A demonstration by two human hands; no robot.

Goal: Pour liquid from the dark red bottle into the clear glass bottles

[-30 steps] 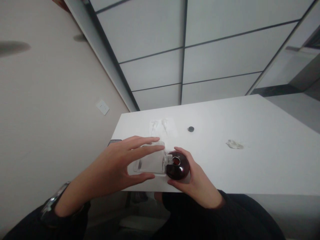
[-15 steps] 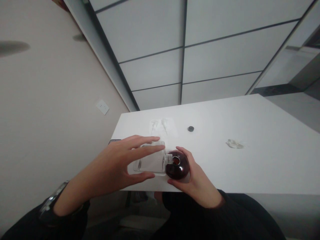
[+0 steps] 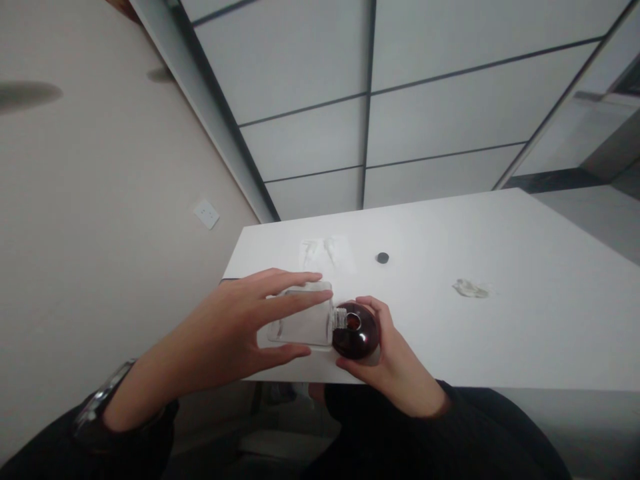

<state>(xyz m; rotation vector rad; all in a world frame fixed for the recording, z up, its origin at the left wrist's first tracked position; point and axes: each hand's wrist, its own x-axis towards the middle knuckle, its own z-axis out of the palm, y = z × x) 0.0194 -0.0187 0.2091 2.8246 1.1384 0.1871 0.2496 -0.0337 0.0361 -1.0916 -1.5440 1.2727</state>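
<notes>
The left hand point(image 3: 225, 327) is spread wide around a clear rectangular glass bottle point(image 3: 300, 321). Two fingers lie across the bottle's far side and the thumb runs along its near edge, so the hand has hold of it with an open, loose grip. The bottle lies on its side, its short neck pointing toward the right hand point(image 3: 395, 363).

The right hand is curled around a dark red ball-shaped bottle point(image 3: 363, 337), with the fingers along its far side and the thumb under its near side. The ball has a silver-ringed round opening facing up. The glass neck sits just beside that opening, touching the ball, and both bottles are held just above the near edge of the white surface point(image 3: 450, 233).

Beyond the hands, a clear plastic scrap point(image 3: 325, 255) lies on the surface, with a small black disc point(image 3: 383, 257) to its right and a pale crumpled scrap point(image 3: 471, 289) further right. A wristwatch point(image 3: 103, 393) sits on the left wrist, and a black sleeve point(image 3: 440, 433) covers the right forearm.
</notes>
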